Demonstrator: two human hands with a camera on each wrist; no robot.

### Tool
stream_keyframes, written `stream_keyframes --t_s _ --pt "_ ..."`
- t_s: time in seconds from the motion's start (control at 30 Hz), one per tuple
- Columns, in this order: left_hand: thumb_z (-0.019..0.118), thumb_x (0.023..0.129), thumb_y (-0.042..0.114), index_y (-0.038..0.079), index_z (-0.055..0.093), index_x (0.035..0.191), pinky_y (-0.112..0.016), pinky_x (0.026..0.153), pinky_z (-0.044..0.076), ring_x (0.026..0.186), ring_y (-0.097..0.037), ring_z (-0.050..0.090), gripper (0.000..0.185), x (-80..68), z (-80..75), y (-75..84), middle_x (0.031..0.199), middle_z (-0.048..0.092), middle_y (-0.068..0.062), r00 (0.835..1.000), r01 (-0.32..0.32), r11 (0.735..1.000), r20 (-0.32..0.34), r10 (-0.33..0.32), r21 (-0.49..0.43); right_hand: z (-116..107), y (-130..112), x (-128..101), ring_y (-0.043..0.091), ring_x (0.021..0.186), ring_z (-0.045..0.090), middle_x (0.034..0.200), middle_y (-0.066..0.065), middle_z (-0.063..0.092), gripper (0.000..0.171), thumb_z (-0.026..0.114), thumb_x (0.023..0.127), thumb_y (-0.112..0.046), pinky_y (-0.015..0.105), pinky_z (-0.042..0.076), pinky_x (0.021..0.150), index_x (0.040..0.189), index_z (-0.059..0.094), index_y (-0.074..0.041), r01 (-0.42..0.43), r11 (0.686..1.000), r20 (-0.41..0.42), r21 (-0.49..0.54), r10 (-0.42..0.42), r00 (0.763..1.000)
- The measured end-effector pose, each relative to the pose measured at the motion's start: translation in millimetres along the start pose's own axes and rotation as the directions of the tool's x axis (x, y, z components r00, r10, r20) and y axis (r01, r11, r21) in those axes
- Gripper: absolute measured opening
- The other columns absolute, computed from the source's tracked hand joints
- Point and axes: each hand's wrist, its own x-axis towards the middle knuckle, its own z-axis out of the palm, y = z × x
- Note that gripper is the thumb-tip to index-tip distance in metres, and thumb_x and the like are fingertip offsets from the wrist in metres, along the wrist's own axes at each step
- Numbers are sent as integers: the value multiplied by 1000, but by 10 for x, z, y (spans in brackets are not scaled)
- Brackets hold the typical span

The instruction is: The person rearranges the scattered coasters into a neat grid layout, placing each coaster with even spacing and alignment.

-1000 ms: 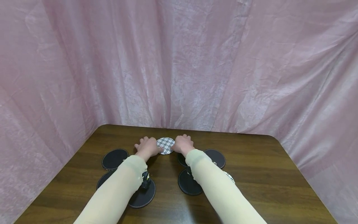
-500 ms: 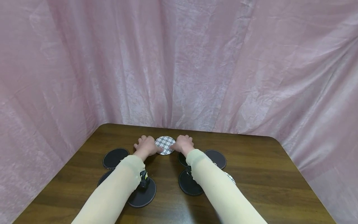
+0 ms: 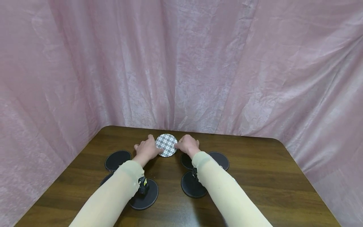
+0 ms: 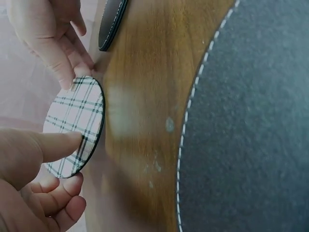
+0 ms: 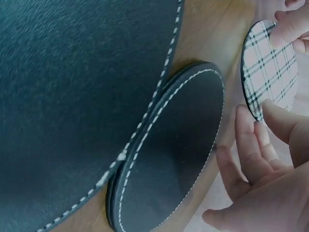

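Observation:
A round coaster (image 3: 166,145) with a white and dark plaid face is at the far side of the table, between both hands. My left hand (image 3: 148,149) pinches its left edge, thumb over the plaid face and fingers underneath, as the left wrist view shows. At the opposite edge my right hand (image 3: 188,144) pinches it too; in the right wrist view the right thumb (image 5: 280,116) lies on the plaid face with fingertips behind the rim. The coaster (image 4: 77,125) shows a thin dark edge and tilts in the left wrist view.
Several black stitched coasters lie on the wooden table (image 3: 269,176): a far-left one (image 3: 117,160), a near-left one (image 3: 145,195), a near-right one (image 3: 193,186) and one by the right forearm (image 3: 219,159). Some overlap. Behind the table hangs a pink curtain (image 3: 181,63).
The plaid coaster's far edge has risen, so its face shows larger and rounder. Both hands have turned slightly with it. The right forearm now covers most of another plaid coaster.

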Motion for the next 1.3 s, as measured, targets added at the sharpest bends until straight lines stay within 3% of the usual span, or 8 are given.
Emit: stream_keyframes --t_s 0.17,0.3,0.43,0.47,0.67,0.8,1.07,1.3 --pt "80 102 39 -4 50 139 -70 106 36 120 -49 67 64 -39 -92 -18 125 73 -25 1000 -12 999 -11 12 -43 -158 -168 -306 17 91 69 74 -7 73 32 88 93 -44 68 24 124 74 76 -21 93 995 -112 31 -89 990" --pt "78 103 46 4 54 126 -69 104 36 112 -45 70 54 94 -38 -209 111 74 -16 998 -57 996 -37 55 -63 -423 -466 -654 21 102 73 92 -3 79 26 87 96 -38 59 28 123 104 79 -15 108 991 -98 79 -100 990" --pt "79 102 44 7 55 126 -71 106 33 109 -44 70 50 57 -142 -180 107 76 -12 993 -95 994 -73 92 -46 -629 -685 -934 27 114 74 105 2 82 35 81 102 -30 56 27 127 130 77 -9 133 988 -81 82 -126 989" --pt "79 103 37 5 56 126 -73 108 32 110 -46 69 46 -89 -292 -28 107 76 -14 995 -82 996 -62 80 -35 -651 -699 -958 27 116 73 103 1 83 36 79 103 -30 56 28 127 133 77 -9 141 986 -79 85 -134 988" --pt "78 103 34 6 58 126 -76 111 28 103 -42 68 42 -201 -344 -33 98 76 -11 991 -123 992 -58 123 4 -644 -661 -987 29 120 71 89 -5 81 32 77 106 -30 54 37 123 131 78 -11 156 986 -30 63 -154 988" --pt "79 102 34 7 58 120 -77 110 28 98 -39 70 40 -243 -307 -57 93 72 -7 994 -109 994 -8 109 32 -604 -636 -1005 28 116 72 83 -7 80 25 79 105 -28 55 29 128 123 80 -11 185 983 -2 12 -185 983" --pt "88 95 35 4 58 126 -81 112 28 107 -45 72 54 -295 -177 -79 110 76 -14 990 -127 989 68 122 80 -553 -593 -1025 28 118 72 106 -2 80 18 84 100 -24 63 23 129 111 81 -10 216 972 14 -88 -216 976" --pt "93 91 37 4 58 121 -75 107 33 109 -45 70 57 -299 -109 -101 108 75 -14 989 -129 988 81 123 79 -531 -569 -1031 26 115 73 105 -2 82 20 85 100 -22 63 26 128 116 84 -11 207 969 44 -132 -203 978"
